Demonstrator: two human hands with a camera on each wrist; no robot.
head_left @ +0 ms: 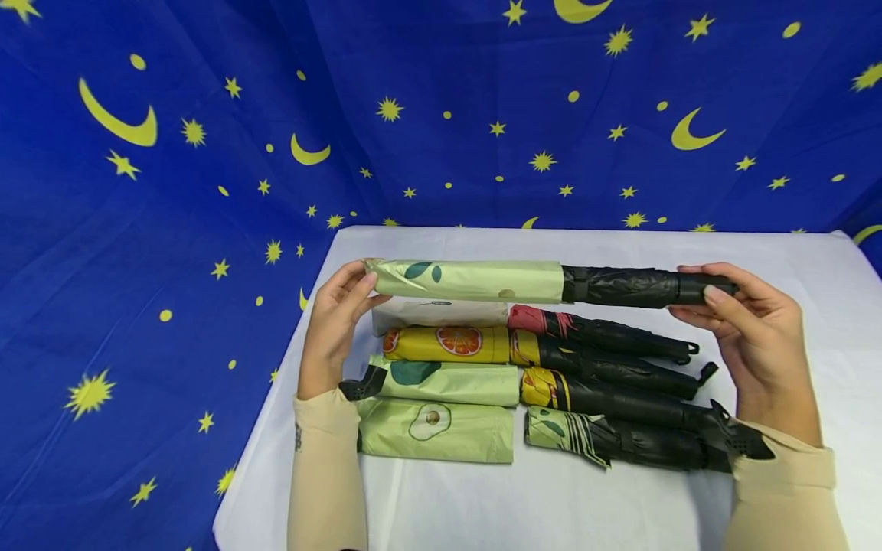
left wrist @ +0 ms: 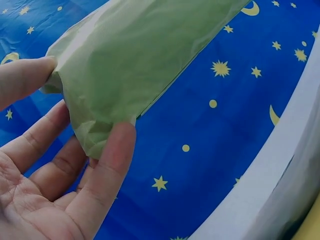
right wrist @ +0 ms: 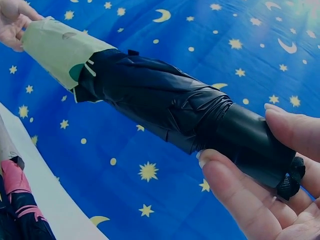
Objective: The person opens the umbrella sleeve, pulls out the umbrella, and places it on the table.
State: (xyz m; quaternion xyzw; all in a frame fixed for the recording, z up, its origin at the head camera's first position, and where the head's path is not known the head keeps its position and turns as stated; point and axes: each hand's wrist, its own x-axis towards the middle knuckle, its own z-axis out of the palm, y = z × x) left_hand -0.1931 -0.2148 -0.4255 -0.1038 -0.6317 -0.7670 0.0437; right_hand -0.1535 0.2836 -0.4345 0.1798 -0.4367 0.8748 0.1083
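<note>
A folded black umbrella, partly inside a light green sleeve with dark leaf prints, is held level above the table. My left hand pinches the sleeve's far left end; the left wrist view shows thumb and fingers on the crumpled green fabric. At the other end, my right hand grips the umbrella's black handle between thumb and fingers. A wrist strap loop shows at the handle's tip. The sleeve covers about half the umbrella's length.
Below, on the white table, lie a white sleeve, a yellow orange-print sleeve and two green sleeves, one with an avocado print. Folded umbrellas lie to their right: one red-trimmed, two yellow-trimmed, one green-trimmed.
</note>
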